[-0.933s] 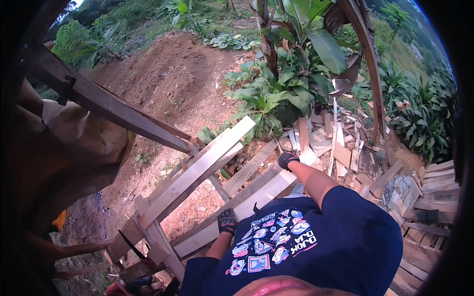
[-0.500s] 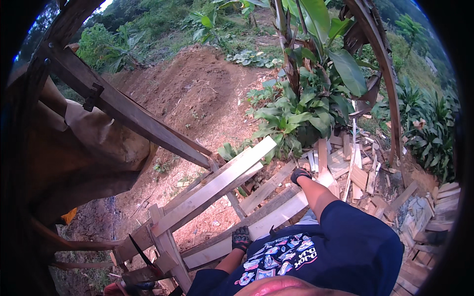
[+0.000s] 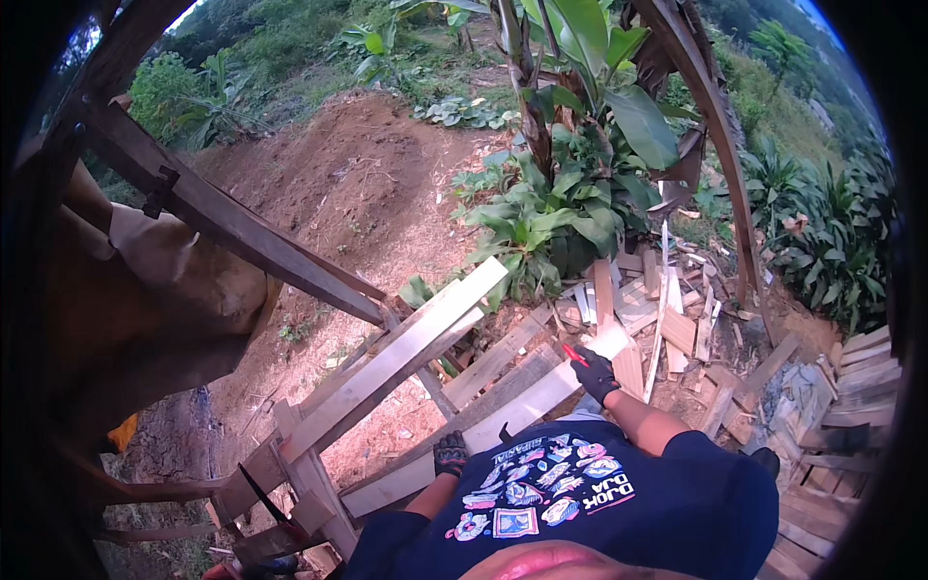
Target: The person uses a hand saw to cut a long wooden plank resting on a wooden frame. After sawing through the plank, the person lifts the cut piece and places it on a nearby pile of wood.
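Note:
A long pale plank [image 3: 527, 401] lies slantwise in front of me, along a darker weathered beam. My left hand [image 3: 449, 454], in a dark glove, is on the plank's near part with its fingers curled over the edge. Farther right, my gloved right hand [image 3: 594, 375] is closed around a thin red stick-like tool [image 3: 572, 354]. That tool points up and left, close to the plank's far end; its exact kind is unclear. Between my hands a small dark hooked piece [image 3: 505, 432] sticks up by the plank's near edge.
Another pale board [image 3: 396, 358] slants across a wooden frame [image 3: 319, 483] on the left. A long dark pointed blade [image 3: 263, 498] leans there. Offcuts [image 3: 681, 333] litter the ground at right, near stacked boards [image 3: 870, 387]. A dark post [image 3: 232, 213] slopes across the upper left.
My right hand has turned and drawn back slightly toward me, and the red tool now shows in it. The view has shifted a little. My left hand stays on the plank.

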Demonstrator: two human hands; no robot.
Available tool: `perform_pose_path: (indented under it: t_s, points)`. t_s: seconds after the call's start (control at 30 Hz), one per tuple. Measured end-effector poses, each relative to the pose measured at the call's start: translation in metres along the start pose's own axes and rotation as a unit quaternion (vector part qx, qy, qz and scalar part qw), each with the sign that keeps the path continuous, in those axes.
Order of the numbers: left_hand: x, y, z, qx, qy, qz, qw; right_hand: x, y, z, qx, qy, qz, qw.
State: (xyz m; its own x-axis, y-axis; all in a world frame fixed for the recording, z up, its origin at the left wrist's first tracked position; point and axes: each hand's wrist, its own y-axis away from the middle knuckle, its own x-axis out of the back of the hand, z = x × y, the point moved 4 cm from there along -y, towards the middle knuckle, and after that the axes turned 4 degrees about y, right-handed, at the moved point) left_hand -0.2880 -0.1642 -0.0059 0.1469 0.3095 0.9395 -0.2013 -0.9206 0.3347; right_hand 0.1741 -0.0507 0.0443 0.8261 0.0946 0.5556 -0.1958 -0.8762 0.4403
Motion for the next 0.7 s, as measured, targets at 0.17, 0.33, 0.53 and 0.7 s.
perform_pose_path:
  t_s: [0.17, 0.33, 0.53, 0.7]
  points:
    - [0.009, 0.002, 0.005, -0.017, 0.0, -0.023, 1.0, -0.017, -0.013, -0.008, 0.035, 0.053, 0.05, 0.997]
    - [0.0, -0.017, 0.009, -0.038, -0.017, 0.013, 0.999, -0.029, -0.103, -0.04, 0.056, 0.376, -0.087, 0.921]
    - [0.021, -0.019, 0.004, 0.001, 0.026, -0.084, 0.996, -0.04, -0.13, -0.082, 0.1, 0.463, -0.115, 0.873]
    - [0.035, -0.008, 0.001, 0.014, 0.048, -0.084, 0.995, -0.022, -0.072, -0.084, 0.026, 0.008, -0.001, 1.0]
